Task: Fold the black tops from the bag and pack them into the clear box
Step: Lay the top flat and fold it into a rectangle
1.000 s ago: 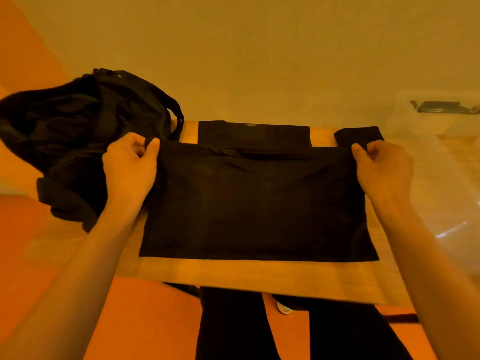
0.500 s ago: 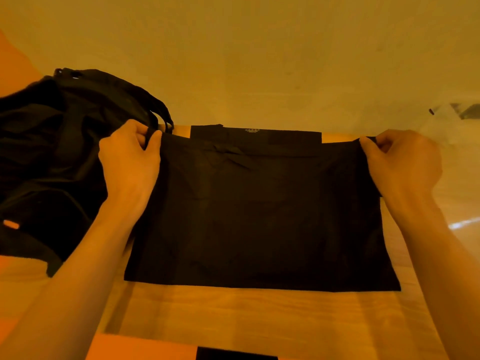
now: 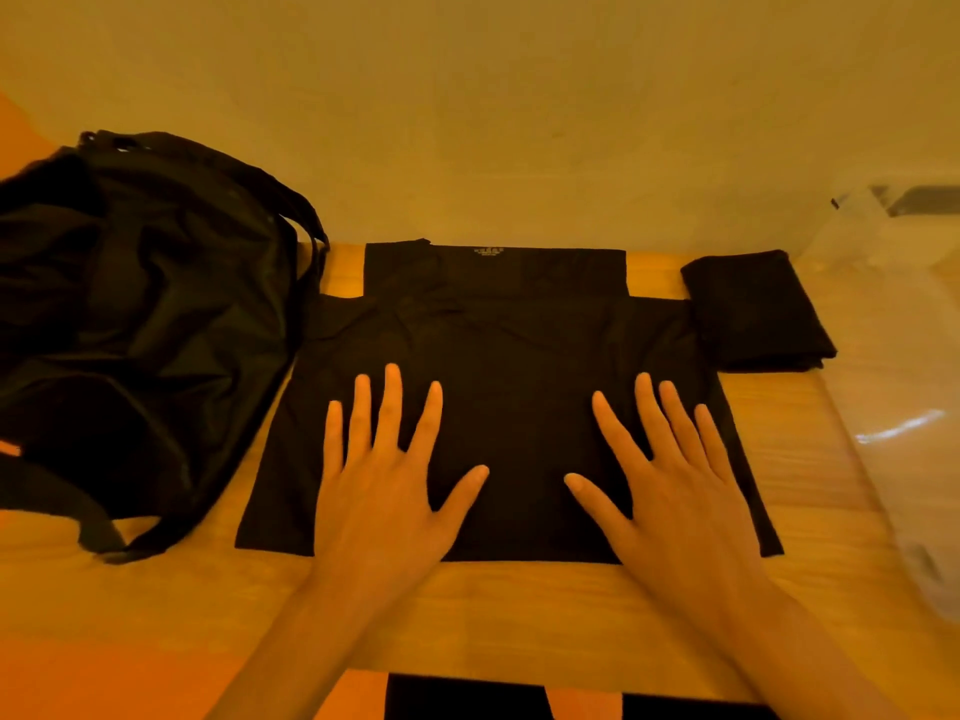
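Both your hands lie flat, fingers straight and spread, gripping nothing: left hand (image 3: 382,491) and right hand (image 3: 670,491) press side by side on the near half of the black top (image 3: 509,366). It's spread mid-way across the wooden table (image 3: 519,615), a wide layer over a narrower strip at the far edge. I'd call it partway folded, with more folds needed before it fits a box. At the far edge there's a small pale printed label (image 3: 489,251), too tiny to read. One folded top (image 3: 753,314) sits just right of it, not boxed yet. The black bag (image 3: 140,324) slumps on the left and the clear box (image 3: 893,356) is far right. Can't tell what's inside either.
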The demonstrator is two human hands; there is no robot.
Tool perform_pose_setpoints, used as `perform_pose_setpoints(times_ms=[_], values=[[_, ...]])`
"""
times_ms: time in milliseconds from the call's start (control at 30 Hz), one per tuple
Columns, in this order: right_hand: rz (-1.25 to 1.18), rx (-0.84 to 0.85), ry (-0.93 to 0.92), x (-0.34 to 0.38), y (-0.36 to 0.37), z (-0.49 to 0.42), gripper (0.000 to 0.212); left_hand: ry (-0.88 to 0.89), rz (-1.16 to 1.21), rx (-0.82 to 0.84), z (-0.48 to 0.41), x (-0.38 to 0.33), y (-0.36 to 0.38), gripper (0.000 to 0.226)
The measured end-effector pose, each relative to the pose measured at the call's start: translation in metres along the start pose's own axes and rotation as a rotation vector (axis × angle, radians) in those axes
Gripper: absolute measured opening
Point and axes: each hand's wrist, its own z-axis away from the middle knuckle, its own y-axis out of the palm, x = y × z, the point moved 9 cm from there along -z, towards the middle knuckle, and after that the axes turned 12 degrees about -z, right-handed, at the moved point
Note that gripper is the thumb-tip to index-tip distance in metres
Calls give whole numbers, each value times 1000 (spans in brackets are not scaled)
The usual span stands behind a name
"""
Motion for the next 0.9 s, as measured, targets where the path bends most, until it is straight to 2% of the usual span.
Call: perform_pose_setpoints(times_ms=[233,667,833,900], values=[[32,74,-11,0,6,28,91,-12,-4,78,33,-2,8,95],[30,37,-27,3,20,84,90,-32,23,63,98,0,18,93],[-20,116,21,4,9,87,92,-76,62,114,109,-2,11,96],[-74,40,63,0,-11,68,94,-85,122,39,95,1,-7,94]])
